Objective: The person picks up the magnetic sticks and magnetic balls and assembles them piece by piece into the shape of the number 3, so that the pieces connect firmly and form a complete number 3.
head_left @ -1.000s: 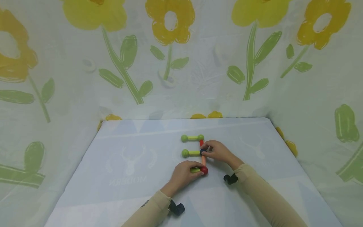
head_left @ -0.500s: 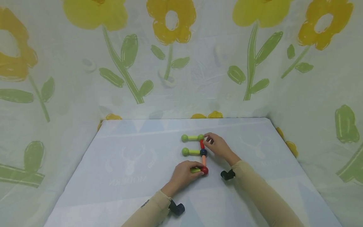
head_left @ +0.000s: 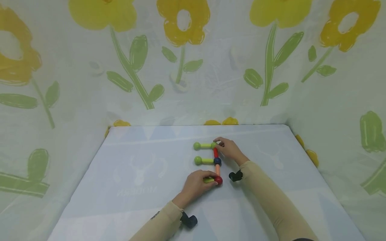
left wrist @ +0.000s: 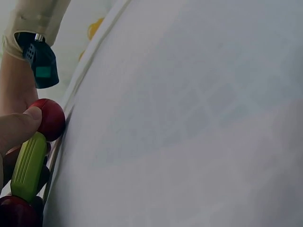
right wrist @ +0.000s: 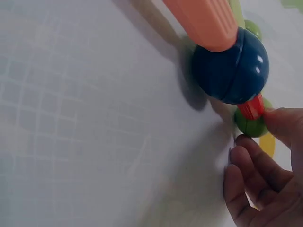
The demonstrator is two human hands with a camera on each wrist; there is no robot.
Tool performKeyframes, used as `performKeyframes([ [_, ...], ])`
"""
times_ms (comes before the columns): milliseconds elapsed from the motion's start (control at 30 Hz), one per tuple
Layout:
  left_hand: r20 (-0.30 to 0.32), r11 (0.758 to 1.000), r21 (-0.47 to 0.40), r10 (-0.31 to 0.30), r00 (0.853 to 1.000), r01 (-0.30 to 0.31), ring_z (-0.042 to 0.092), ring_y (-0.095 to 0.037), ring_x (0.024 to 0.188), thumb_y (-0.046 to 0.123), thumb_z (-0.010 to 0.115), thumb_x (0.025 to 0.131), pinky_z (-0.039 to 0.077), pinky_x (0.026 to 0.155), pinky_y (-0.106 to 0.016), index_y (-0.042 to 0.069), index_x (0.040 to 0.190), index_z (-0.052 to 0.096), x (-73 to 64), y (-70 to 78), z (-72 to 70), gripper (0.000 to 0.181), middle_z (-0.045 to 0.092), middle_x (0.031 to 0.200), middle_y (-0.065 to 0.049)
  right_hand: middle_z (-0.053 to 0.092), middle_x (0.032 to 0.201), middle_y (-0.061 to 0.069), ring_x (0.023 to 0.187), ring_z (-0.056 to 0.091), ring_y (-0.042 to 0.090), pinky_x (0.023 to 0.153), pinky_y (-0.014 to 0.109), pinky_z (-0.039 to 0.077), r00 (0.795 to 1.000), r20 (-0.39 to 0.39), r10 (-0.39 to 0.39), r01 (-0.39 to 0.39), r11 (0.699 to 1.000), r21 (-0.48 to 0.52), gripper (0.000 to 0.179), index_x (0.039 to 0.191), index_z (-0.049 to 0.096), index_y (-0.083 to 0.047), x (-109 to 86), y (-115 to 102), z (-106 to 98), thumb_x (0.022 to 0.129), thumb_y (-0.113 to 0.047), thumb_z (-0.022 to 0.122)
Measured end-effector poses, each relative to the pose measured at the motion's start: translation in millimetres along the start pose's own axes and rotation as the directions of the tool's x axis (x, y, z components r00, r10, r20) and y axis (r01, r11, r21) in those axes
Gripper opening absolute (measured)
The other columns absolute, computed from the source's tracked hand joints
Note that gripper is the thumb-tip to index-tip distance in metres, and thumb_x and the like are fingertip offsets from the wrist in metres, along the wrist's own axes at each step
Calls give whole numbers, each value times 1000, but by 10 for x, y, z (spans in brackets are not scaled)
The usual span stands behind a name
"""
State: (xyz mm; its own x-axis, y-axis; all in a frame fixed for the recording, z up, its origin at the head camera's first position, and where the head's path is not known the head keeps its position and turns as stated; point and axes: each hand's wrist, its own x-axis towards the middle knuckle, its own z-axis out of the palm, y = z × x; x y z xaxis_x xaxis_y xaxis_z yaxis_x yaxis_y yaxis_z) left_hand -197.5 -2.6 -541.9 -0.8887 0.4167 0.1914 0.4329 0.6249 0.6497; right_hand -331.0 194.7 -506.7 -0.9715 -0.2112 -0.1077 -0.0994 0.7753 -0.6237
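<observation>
A ball-and-rod building toy lies on the table in an E shape. Its spine runs from a green ball (head_left: 213, 145) through a red rod (head_left: 215, 153), a dark blue ball (right wrist: 232, 66) and an orange rod (head_left: 217, 170) to a red ball (head_left: 218, 180). My left hand (head_left: 196, 183) grips the near arm, a yellow-green rod (left wrist: 29, 165), with the thumb on the red ball; a second red ball (left wrist: 18, 212) shows at its other end. At the far corner, my right hand (head_left: 230, 149) pinches the green ball between thumb and forefinger, other fingers loosely curled.
Two more yellow-green rods, the far rod (head_left: 206, 146) and the middle rod (head_left: 208, 161), point left and end in green balls. Flower-printed curtains (head_left: 211, 93) enclose the back and sides of the pale table (head_left: 99, 180). Dark wrist cameras hang under both sleeves.
My right hand has let go of the dark blue ball and moved away along the red rod to the far green ball. My left hand has kept its hold.
</observation>
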Motion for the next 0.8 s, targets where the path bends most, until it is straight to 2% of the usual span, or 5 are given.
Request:
performKeyframes([
  [200,-2,1000,2,5,1000,-5,58,-3,88,35,80,88,49,81,-27,30,113,78,3,5,-13,25,72,102,15,66,120,15,101,63,28,83,42,53,999,-38,-10,10,1000,-3,35,136,59,-16,-1,-2,42,102,-27,61],
  [367,-10,1000,18,18,1000,-18,61,-4,91,35,81,88,50,83,-28,28,113,78,-3,0,-3,26,73,103,14,62,115,9,100,57,26,84,42,50,982,-104,-159,156,987,-37,35,131,64,-15,-58,-38,32,98,-25,69],
  [467,-22,999,29,29,999,-28,63,-5,93,35,81,88,50,84,-29,29,113,78,-4,0,-4,26,73,103,14,64,102,0,91,55,19,77,36,48,959,-18,-282,281,959,-34,25,118,72,-15,-105,-70,19,95,-24,73],
  [600,-33,999,34,42,999,-41,65,-6,96,36,81,87,51,84,-29,29,113,78,-4,-10,1,27,74,104,15,65,91,-8,86,53,14,77,32,46,917,137,-376,385,921,-53,16,106,77,-17,-179,-66,59,90,-21,78],
  [800,-32,999,16,45,999,-44,65,-3,96,36,81,88,51,83,-27,30,114,78,-3,-9,11,27,73,104,17,70,96,-14,93,54,11,83,32,46,900,166,-403,419,904,-80,17,103,79,-20,-265,-30,127,86,-15,77],
])
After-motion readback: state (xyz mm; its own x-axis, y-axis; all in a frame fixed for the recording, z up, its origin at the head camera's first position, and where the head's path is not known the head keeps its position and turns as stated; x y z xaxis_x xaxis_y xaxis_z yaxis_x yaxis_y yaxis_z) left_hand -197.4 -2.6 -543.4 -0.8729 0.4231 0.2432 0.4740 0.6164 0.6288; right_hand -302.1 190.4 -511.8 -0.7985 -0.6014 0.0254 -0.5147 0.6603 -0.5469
